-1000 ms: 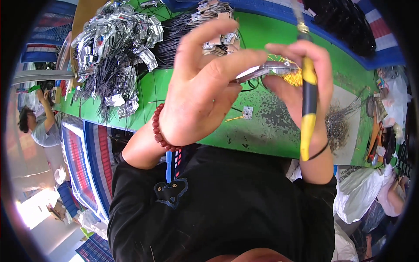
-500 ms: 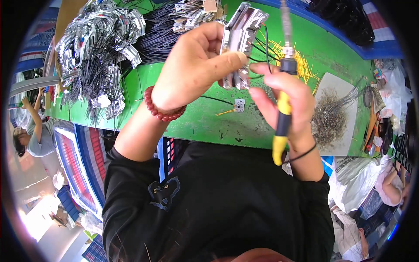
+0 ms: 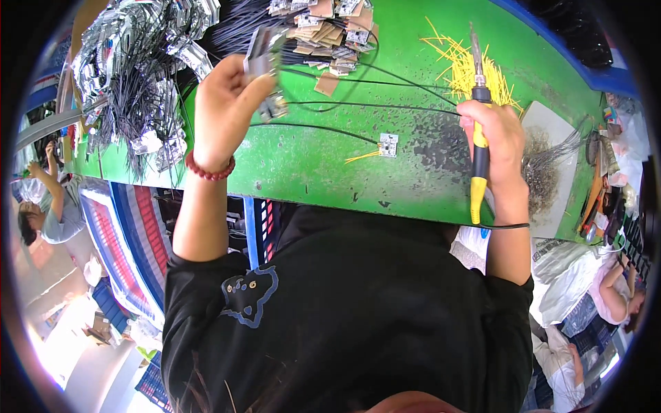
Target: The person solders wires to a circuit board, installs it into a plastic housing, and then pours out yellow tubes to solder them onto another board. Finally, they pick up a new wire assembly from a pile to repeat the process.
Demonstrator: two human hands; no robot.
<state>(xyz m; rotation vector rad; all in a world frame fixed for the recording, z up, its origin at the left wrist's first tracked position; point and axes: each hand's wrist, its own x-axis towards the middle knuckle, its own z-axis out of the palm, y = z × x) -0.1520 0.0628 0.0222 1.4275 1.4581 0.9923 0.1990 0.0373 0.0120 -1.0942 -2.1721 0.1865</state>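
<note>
My left hand (image 3: pixel 226 113) grips a blurred silver metal part (image 3: pixel 265 51) at the left of the green table. Several black wires (image 3: pixel 351 104) stretch from it across to my right hand (image 3: pixel 504 134). That hand is closed around a soldering iron (image 3: pixel 480 153) with a black and yellow handle, its tip pointing away from me. The wire ends vanish at my right fingers, which seem to pinch them. Between my hands, a small circuit board (image 3: pixel 388 144) lies on the table, with thin yellow leads and a black wire at its left side.
Silver parts with black wires (image 3: pixel 127 62) are heaped at far left. Circuit boards (image 3: pixel 330 41) pile up at the back. Loose yellow wires (image 3: pixel 458 65) lie behind the iron. A pale board (image 3: pixel 561 124) with dark residue sits right. Other people are at both sides.
My left hand has moved left with the silver part, and my right hand has moved right with the iron. The wires are now drawn out between them.
</note>
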